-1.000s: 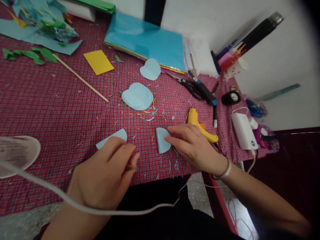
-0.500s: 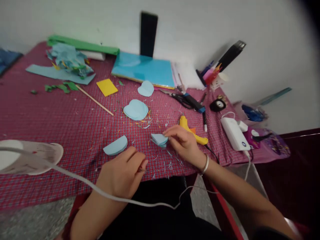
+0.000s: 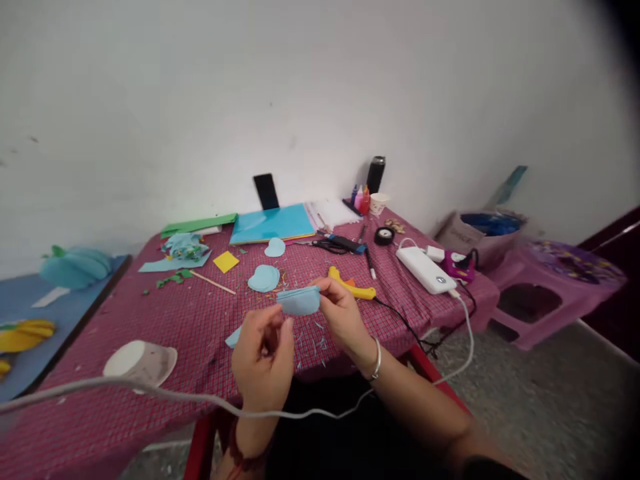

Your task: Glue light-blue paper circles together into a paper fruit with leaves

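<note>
Pinched between the thumb and fingers of my right hand [image 3: 345, 313] is a small stack of folded light-blue paper cutouts [image 3: 300, 303], raised above the table. My left hand [image 3: 265, 350] is close to the stack's left edge, its fingers curled but thumb and index apart; I cannot tell whether a fingertip touches the paper. Partly behind that hand lies a folded blue piece [image 3: 233, 337]. Two more groups of rounded blue cutouts, a nearer pile [image 3: 264, 279] and a farther piece [image 3: 275, 247], rest on the checked cloth. A yellow glue gun [image 3: 353, 287] lies just beyond my right hand.
A white cable [image 3: 200, 398] crosses in front of my forearms. At left a paper cup [image 3: 143, 363] lies on its side. Scissors [image 3: 330, 245], black tape [image 3: 384, 235], a power bank [image 3: 425, 270] and a yellow square [image 3: 225, 261] are on the table. A pink stool [image 3: 530, 300] stands right.
My right hand has lifted the folded blue cutouts off the table and turned them flatter to view. My left hand has come up toward them. The camera has tilted up, showing more wall.
</note>
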`<state>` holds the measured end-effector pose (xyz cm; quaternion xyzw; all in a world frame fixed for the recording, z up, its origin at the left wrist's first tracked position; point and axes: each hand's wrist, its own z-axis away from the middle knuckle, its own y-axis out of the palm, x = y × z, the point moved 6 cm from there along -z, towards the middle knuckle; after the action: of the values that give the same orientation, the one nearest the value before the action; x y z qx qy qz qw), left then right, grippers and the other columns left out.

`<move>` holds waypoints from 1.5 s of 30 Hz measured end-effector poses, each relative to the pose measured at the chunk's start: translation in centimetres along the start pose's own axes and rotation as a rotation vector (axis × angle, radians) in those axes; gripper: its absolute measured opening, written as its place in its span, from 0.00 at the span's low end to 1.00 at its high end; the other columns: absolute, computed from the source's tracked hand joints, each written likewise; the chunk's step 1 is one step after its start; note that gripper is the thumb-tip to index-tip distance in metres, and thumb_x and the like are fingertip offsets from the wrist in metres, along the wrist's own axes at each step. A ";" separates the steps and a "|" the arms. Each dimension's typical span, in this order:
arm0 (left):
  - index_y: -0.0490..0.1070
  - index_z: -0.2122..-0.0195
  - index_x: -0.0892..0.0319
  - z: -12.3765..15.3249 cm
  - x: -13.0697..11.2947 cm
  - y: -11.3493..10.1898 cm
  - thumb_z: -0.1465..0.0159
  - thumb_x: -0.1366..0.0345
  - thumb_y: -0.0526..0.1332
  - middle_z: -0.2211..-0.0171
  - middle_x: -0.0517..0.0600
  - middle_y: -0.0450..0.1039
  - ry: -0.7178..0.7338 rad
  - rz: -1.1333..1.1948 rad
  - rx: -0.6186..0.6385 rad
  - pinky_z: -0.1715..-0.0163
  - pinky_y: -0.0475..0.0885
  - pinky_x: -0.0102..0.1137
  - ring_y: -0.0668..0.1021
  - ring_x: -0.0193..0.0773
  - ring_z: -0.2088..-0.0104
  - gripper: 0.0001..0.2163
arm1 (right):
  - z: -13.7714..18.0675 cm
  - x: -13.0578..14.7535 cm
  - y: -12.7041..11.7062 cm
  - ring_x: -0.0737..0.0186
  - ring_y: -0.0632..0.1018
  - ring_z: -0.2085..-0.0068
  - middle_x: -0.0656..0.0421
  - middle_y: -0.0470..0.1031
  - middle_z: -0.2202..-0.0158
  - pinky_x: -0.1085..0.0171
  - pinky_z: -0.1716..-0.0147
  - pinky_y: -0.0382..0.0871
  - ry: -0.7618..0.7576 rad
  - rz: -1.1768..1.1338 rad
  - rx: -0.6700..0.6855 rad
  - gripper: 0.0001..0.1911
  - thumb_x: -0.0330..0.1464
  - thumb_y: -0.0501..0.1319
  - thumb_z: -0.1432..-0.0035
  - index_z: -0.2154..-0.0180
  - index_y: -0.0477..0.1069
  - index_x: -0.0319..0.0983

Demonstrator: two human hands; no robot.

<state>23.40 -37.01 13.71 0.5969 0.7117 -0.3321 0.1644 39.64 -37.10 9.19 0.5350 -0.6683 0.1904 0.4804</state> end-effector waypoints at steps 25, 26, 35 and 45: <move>0.62 0.55 0.58 2.4 -1.1 2.2 0.46 0.74 0.67 0.75 0.38 0.62 0.006 0.073 -0.060 0.84 0.57 0.21 0.62 0.23 0.83 0.19 | 2.8 4.8 -1.5 0.61 0.77 0.62 0.57 0.78 0.65 0.58 0.60 0.71 -0.368 0.385 -0.030 0.08 0.25 0.57 0.40 0.65 0.73 0.42; 0.62 0.55 0.58 2.5 -1.0 2.1 0.45 0.73 0.67 0.75 0.38 0.62 0.004 0.067 -0.056 0.84 0.57 0.21 0.62 0.23 0.83 0.19 | 2.8 4.8 -1.6 0.61 0.78 0.62 0.57 0.78 0.65 0.58 0.60 0.72 -0.367 0.388 -0.036 0.08 0.25 0.57 0.40 0.65 0.73 0.42; 0.65 0.57 0.58 3.0 -0.6 1.9 0.43 0.73 0.65 0.72 0.41 0.67 -0.015 0.003 -0.040 0.82 0.61 0.23 0.65 0.25 0.82 0.14 | 3.0 4.4 -1.7 0.60 0.78 0.62 0.57 0.77 0.65 0.57 0.61 0.72 -0.370 0.398 -0.049 0.09 0.25 0.57 0.41 0.64 0.73 0.42; 0.66 0.52 0.58 4.1 -0.3 1.9 0.41 0.76 0.61 0.73 0.43 0.69 0.101 -0.016 -0.010 0.77 0.71 0.26 0.71 0.29 0.78 0.16 | 3.8 4.4 -1.6 0.60 0.78 0.62 0.56 0.77 0.63 0.58 0.62 0.74 -0.473 0.439 -0.070 0.11 0.24 0.57 0.40 0.61 0.73 0.44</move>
<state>24.59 -39.81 10.43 0.6062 0.7255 -0.2993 0.1286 39.57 -42.93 10.77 0.3904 -0.8671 0.1368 0.2774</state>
